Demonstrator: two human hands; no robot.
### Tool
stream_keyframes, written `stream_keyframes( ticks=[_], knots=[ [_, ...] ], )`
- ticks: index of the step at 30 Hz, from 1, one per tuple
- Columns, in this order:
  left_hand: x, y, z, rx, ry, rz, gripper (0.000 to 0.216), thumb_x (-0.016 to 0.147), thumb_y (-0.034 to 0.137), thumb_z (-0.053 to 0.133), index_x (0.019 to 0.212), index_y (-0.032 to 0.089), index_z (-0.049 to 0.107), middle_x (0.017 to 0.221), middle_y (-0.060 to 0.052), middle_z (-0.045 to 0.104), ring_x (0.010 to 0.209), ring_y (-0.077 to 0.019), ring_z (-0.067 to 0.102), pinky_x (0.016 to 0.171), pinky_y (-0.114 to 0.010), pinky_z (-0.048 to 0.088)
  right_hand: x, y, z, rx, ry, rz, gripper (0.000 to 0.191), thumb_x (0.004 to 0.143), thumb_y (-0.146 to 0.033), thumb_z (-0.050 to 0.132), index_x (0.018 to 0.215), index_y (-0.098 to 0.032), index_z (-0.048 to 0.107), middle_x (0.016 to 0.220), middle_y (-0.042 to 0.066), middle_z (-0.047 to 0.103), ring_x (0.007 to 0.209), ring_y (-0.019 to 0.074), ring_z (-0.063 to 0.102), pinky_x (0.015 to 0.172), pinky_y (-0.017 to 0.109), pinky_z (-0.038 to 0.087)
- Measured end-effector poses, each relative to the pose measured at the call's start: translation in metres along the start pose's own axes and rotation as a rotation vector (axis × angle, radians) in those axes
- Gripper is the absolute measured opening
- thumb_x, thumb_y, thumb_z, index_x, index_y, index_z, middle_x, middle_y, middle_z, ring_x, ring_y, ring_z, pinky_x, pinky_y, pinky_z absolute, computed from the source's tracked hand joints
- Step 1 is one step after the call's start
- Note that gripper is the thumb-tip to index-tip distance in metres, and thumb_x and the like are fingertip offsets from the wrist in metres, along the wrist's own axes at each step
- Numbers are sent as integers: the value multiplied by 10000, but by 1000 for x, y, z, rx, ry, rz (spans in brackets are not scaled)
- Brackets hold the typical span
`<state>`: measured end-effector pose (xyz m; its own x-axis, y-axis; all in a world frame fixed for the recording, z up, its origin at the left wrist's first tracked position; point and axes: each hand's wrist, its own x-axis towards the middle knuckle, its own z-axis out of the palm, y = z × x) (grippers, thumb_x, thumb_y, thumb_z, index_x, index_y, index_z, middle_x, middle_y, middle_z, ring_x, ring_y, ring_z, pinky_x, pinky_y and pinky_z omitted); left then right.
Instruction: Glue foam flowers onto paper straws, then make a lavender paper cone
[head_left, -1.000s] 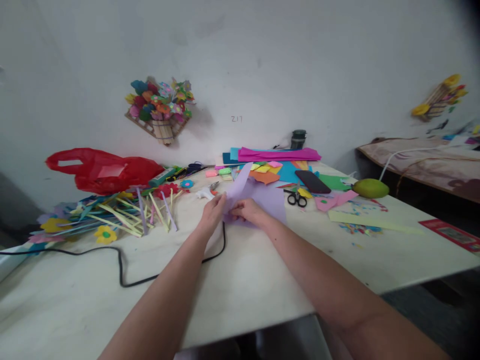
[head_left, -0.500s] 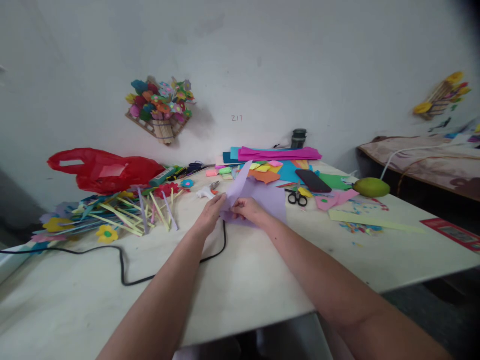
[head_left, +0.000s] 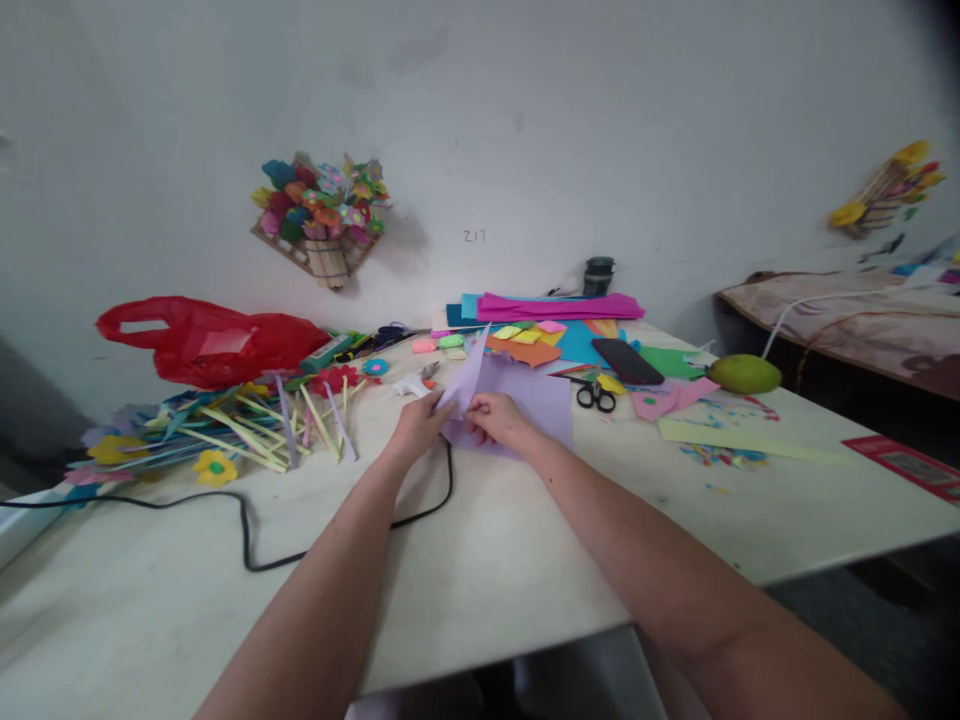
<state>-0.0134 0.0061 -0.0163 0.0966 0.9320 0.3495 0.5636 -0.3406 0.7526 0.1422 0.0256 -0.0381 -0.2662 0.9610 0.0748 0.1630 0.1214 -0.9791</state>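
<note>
A lilac paper sheet lies on the pale table in front of me. My left hand pinches its left edge, and a corner of the sheet stands up above my fingers. My right hand pinches the same sheet just beside the left one, fingers closed on the near edge. Both forearms reach out from the bottom of the view. A black cable curls on the table just under my left hand.
Paper flowers and strips and a red plastic bag lie at the left. Black scissors, a dark phone, coloured sheets, a green fruit and scraps sit at the right. A white glue gun lies behind my hands.
The raised corner of the lilac sheet has folded narrower and more upright. Both hands have edged slightly closer together on it.
</note>
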Motion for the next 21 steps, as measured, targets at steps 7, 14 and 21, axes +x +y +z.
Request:
stream_keyframes(
  ticks=[7, 14, 21],
  knots=[
    [-3, 4, 3, 66, -14, -39, 203, 742, 355, 488, 626, 205, 560, 502, 6, 529, 483, -159, 513, 506, -248, 369, 3, 1, 2, 9, 65, 9, 82, 751, -167, 583, 698, -182, 522, 484, -71, 535, 287, 53, 453, 285, 150, 310],
    [-6, 8, 1, 40, 101, -117, 194, 759, 330, 479, 687, 189, 591, 471, 6, 519, 404, -166, 529, 477, -263, 391, 4, 3, -2, -68, 137, -98, 25, 766, -174, 526, 764, -187, 546, 557, -45, 565, 336, 61, 461, 348, 178, 360],
    [-1, -3, 1, -250, 273, -203, 207, 724, 356, 524, 671, 163, 573, 490, 11, 510, 425, -146, 525, 418, -239, 413, -12, -10, 2, -436, 248, -579, 138, 792, -283, 510, 761, -183, 599, 628, 11, 627, 567, 117, 562, 566, 213, 404]
  ],
)
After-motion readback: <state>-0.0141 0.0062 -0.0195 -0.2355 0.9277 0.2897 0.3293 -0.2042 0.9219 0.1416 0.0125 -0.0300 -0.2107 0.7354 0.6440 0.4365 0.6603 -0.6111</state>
